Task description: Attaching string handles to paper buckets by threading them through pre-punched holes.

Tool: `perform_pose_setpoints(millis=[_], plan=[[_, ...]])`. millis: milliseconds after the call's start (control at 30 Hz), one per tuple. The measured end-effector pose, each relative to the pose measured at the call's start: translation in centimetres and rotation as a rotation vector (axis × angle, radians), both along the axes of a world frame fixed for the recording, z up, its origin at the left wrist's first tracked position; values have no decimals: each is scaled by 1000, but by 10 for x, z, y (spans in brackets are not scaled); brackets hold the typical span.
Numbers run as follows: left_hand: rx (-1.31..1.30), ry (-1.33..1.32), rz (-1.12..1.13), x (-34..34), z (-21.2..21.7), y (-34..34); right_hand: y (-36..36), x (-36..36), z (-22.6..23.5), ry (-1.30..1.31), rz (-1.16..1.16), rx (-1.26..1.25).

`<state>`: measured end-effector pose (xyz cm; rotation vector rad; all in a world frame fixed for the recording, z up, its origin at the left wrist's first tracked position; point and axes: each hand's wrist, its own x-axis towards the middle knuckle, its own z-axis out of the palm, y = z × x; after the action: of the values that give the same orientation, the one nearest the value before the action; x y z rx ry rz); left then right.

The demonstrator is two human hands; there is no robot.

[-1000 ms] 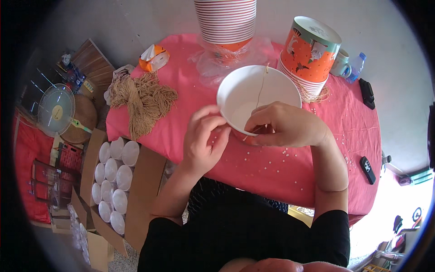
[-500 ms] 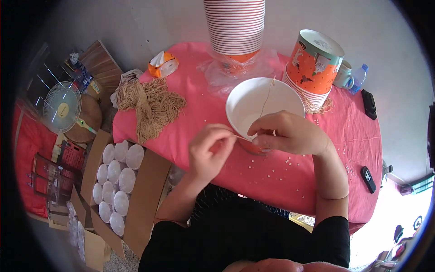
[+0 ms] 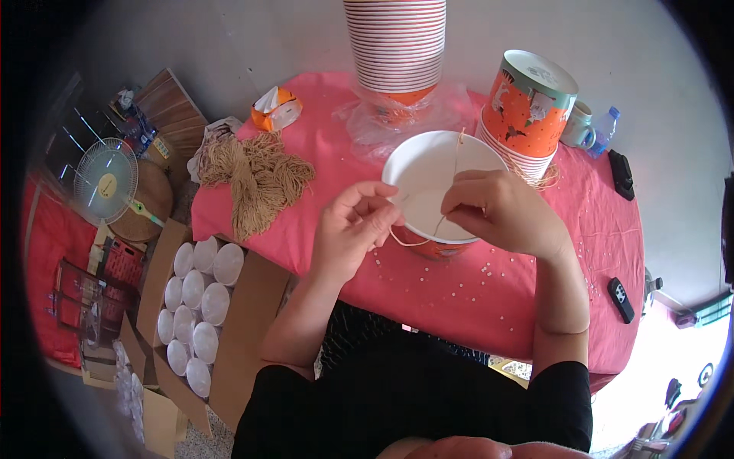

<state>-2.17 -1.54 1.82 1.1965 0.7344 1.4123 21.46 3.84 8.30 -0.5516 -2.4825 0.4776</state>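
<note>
Our right hand (image 3: pixel 508 210) reaches over the near rim of the white-lined paper bucket (image 3: pixel 420 183), its thumb and fingers pinched together on the twine (image 3: pixel 410 243). The bucket stands upright on the surface (image 3: pixel 363 279), its mouth under the right hand and just ahead and to the right of the left hand (image 3: pixel 353 229). Our left thumb and index fingertip stand slightly apart beside that rim; the twine curves from next to them to the bucket's outside wall, and we cannot tell whether the other left fingers grip it. Beyond the right hand, a strand runs up to the far rim (a little tail sticks up there).

For good work here, we would draw the twine gently and evenly, holding it close to the rim so the paper edge does not tear, and brace the light bucket with the left hand. The hank of tan twine (image 3: pixel 256 180) lies ahead of the left hand and to its left, while an upside-down stack of orange buckets (image 3: pixel 527 118) stands beyond the right.
</note>
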Motion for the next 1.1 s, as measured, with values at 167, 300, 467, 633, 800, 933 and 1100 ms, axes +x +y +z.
perform_pose_setpoints(millis=[167, 300, 467, 633, 800, 933, 1100], plan=[[30, 323, 41, 7, 6, -6, -13, -9, 8, 89, 68, 7], [21, 311, -17, 16, 15, -15, -13, -13, 5, 184, 89, 76], [42, 292, -58, 21, 11, -12, -13, -19, 0, 213, 57, 22], [-43, 149, -99, 13, 5, -6, -6, -19, -3, 282, -118, 156], [-99, 59, -122, 10, 6, -2, -10, -16, 3, 128, 20, 166], [-103, 33, -161, 8, 5, -1, -9, -18, -1, 117, 6, 276], [-69, 146, -125, 9, 12, -7, -10, -14, 4, 113, 4, 258]])
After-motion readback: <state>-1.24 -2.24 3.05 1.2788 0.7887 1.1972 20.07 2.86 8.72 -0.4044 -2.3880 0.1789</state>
